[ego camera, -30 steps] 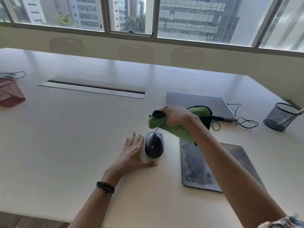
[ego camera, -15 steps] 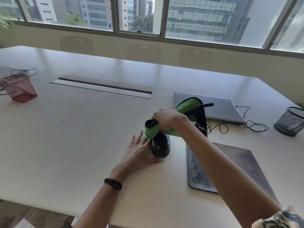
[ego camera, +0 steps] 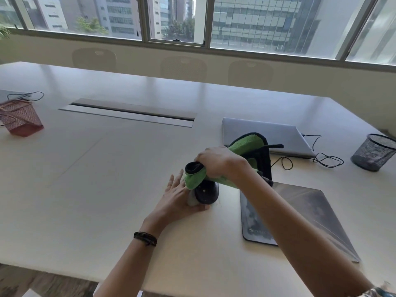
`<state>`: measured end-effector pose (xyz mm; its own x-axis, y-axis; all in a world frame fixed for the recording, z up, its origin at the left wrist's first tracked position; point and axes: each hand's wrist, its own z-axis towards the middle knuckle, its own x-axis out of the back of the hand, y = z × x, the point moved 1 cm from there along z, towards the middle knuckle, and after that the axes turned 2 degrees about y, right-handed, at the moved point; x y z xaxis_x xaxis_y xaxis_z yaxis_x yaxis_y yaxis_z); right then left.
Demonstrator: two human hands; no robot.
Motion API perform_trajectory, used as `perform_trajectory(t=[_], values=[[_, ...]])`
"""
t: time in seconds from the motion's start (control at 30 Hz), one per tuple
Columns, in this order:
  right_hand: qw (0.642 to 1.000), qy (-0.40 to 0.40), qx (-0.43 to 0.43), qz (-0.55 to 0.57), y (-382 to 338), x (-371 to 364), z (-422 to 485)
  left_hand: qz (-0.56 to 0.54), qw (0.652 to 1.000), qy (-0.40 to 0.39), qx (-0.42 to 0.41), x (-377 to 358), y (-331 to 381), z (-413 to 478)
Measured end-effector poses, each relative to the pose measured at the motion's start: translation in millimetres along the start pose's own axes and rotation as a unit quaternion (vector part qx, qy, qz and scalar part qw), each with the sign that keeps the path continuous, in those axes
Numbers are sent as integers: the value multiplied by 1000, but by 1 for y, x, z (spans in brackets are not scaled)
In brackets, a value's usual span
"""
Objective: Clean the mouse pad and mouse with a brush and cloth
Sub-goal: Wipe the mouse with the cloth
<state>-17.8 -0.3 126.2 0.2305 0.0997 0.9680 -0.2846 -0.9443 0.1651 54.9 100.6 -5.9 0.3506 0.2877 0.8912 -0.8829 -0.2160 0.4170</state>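
The person stands at a wide pale table [ego camera: 107, 179], and the work is centred on the mouse [ego camera: 206, 194], which sits near the middle of the view, just to the 9 o'clock side of the mouse pad [ego camera: 257, 217]. The right hand [ego camera: 220, 162] is clenched around a bunched green cloth [ego camera: 216, 179] with dark edging, pressing its lower fold onto the far end of the mouse. The left hand [ego camera: 177, 198] lies flat and open against the mouse's left flank, fingers spread toward 12 o'clock, bracing it rather than gripping it.

Judging by this, the cloth stage on the mouse is under way — the top is being wiped, while its near half is uncovered and looks dark and fairly clean. The mouse pad, at 3 o'clock from the mouse, shows pale smears and blotches across its dark face, so it seems to need more wiping; whether it has been brushed cannot be told. A thin dark handle [ego camera: 276, 146] juts out behind the cloth at about 1 o'clock — possibly the brush, though too little shows to be sure.

Beyond it lie a closed laptop [ego camera: 267, 136] with its cable [ego camera: 325, 159], a black mesh cup [ego camera: 374, 152] at far 3 o'clock, and a red mesh basket [ego camera: 20, 120] at far 9 o'clock, all well apart from the work.
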Motion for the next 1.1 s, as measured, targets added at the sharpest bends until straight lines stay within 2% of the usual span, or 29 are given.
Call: perform_trajectory(t=[0.17, 0.33, 0.57, 0.8, 0.9, 0.97, 1.1], values=[[996, -39, 28, 72, 7, 5, -18, -9, 1000, 7, -1, 1, 3, -1], [996, 57, 16, 64, 6, -5, -21, -4, 1000, 10, 3, 0, 0, 0], [992, 88, 41, 82, 6, -21, -37, -10, 1000, -17, 7, 1, 2, 1], [990, 73, 92, 81, 4, -24, -60, 42, 998, -39, 27, -4, -3, 2], [987, 29, 115, 109, 7, -26, -68, 41, 998, -42, 27, -3, -5, 3], [983, 9, 94, 155, 15, -25, -70, 34, 998, -42, 26, -3, -5, 4], [974, 121, 7, 193, 31, -24, -62, 9, 999, -40, 27, -3, -5, 3]])
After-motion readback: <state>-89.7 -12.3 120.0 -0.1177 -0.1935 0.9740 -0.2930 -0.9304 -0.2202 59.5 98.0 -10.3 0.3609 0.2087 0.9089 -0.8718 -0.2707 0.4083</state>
